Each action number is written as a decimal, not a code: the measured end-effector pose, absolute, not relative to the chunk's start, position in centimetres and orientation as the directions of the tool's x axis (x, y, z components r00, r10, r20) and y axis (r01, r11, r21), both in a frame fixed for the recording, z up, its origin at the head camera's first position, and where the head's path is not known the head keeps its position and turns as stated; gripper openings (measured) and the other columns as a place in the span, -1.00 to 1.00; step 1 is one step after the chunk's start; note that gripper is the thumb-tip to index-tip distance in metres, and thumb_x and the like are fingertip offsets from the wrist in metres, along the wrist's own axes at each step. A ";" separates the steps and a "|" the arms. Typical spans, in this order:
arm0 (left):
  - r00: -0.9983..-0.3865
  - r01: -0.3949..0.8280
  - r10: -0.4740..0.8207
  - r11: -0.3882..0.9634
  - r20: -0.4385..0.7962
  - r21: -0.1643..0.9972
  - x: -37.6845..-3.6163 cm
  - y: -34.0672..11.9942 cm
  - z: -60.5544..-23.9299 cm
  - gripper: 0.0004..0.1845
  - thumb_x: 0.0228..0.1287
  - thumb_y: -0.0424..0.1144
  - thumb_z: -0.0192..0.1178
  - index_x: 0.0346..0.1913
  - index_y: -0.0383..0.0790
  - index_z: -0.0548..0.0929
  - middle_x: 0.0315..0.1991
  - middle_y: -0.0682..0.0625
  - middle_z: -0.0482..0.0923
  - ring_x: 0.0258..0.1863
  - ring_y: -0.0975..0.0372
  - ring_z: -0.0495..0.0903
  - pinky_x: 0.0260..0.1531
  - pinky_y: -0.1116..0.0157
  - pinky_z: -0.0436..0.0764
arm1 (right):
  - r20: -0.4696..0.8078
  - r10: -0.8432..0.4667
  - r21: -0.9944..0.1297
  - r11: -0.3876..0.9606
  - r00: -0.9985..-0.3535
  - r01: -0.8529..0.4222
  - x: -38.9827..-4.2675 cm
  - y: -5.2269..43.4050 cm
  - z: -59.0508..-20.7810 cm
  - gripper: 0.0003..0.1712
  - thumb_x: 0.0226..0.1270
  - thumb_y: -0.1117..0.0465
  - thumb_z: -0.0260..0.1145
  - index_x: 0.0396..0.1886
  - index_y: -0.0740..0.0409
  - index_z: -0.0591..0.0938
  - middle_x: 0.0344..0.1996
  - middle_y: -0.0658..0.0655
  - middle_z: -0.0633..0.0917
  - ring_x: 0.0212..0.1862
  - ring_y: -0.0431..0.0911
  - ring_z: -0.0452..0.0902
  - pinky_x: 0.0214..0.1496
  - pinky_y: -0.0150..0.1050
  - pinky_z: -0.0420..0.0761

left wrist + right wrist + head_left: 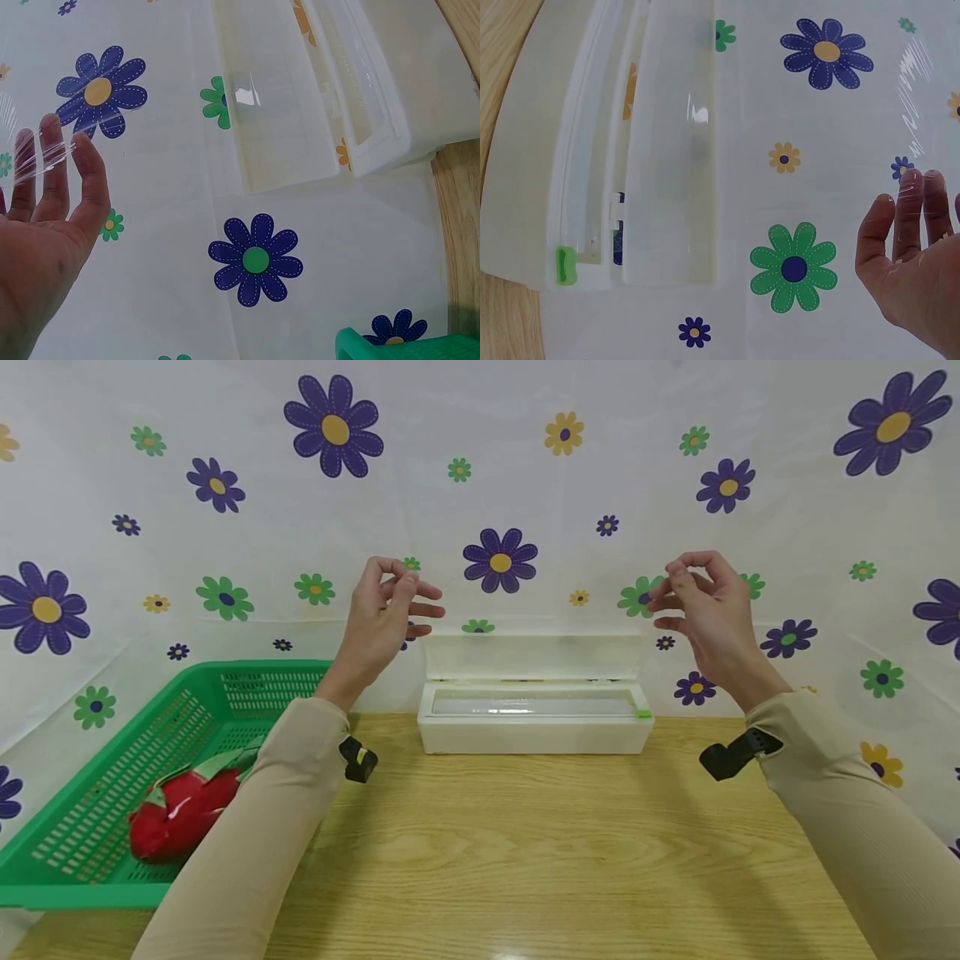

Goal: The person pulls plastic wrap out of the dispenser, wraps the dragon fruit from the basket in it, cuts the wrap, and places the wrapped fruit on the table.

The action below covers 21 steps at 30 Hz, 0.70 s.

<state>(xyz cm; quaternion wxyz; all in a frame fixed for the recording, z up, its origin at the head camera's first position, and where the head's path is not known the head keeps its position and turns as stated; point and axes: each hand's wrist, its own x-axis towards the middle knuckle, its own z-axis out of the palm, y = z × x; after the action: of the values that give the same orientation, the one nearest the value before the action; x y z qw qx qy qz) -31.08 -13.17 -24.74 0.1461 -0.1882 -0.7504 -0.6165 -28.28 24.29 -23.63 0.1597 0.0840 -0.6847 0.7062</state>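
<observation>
Wood tabletop (517,852) gives room between the forearms, up to the front edge of the white box (532,737); a green basket (82,896) bounds the left side; the box's lid (532,657) stands raised; above, well apart, left hand (381,614) and right hand (712,610) pinch clear film (911,86) before the flowered backdrop (630,460).

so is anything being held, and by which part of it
Clear plastic film: the left hand and right hand pinch it, seemingly at opposite ends.

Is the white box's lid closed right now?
No, the lid stands raised at the back, leaving the white box open.
</observation>
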 end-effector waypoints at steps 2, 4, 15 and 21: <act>-0.886 0.464 0.101 0.173 0.453 0.869 -31.0 -13.2 -24.6 -0.87 0.66 -0.05 -0.10 0.00 -0.01 0.34 0.01 -0.17 0.70 -0.17 0.24 0.79 -0.22 0.30 0.76 | 0.337 0.110 -0.940 -0.019 -0.935 -0.341 -28.3 24.3 -23.6 -0.89 0.57 0.07 0.17 -0.02 -0.09 0.52 -0.37 -0.09 0.72 -0.28 -0.21 0.71 -0.23 -0.37 0.69; -0.885 0.466 0.099 0.182 0.456 0.866 -30.9 -13.2 -24.5 -0.87 0.66 -0.04 -0.10 0.00 0.00 0.34 0.01 -0.17 0.71 -0.16 0.24 0.79 -0.21 0.30 0.76 | 0.336 0.111 -0.940 -0.016 -0.935 -0.340 -28.3 24.3 -23.5 -0.88 0.57 0.07 0.18 -0.01 -0.09 0.52 -0.37 -0.09 0.73 -0.28 -0.22 0.71 -0.22 -0.37 0.69; -0.876 0.483 0.101 0.213 0.472 0.850 -30.9 -13.1 -24.1 -0.88 0.65 -0.04 -0.09 -0.02 0.03 0.32 -0.01 -0.12 0.72 -0.14 0.21 0.80 -0.19 0.28 0.77 | 0.331 0.126 -0.942 -0.011 -0.935 -0.335 -28.1 24.3 -23.1 -0.87 0.56 0.06 0.19 -0.01 -0.10 0.52 -0.35 -0.09 0.73 -0.26 -0.22 0.71 -0.21 -0.38 0.68; -0.873 0.488 0.103 0.209 0.478 0.847 -31.0 -13.2 -23.8 -0.90 0.66 -0.06 -0.10 -0.02 0.04 0.31 0.00 -0.16 0.72 -0.15 0.22 0.79 -0.18 0.28 0.77 | 0.328 0.128 -0.942 -0.026 -0.936 -0.334 -28.1 24.2 -22.7 -0.85 0.54 0.05 0.21 0.00 -0.09 0.53 -0.34 -0.06 0.71 -0.26 -0.19 0.70 -0.20 -0.38 0.69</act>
<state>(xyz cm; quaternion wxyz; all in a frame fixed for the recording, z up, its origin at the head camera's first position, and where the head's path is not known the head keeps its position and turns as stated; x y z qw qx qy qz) -31.01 -13.17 -23.83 0.1612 -0.1943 -0.7607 -0.5980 -28.06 24.23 -22.67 0.1622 0.0759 -0.6786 0.7123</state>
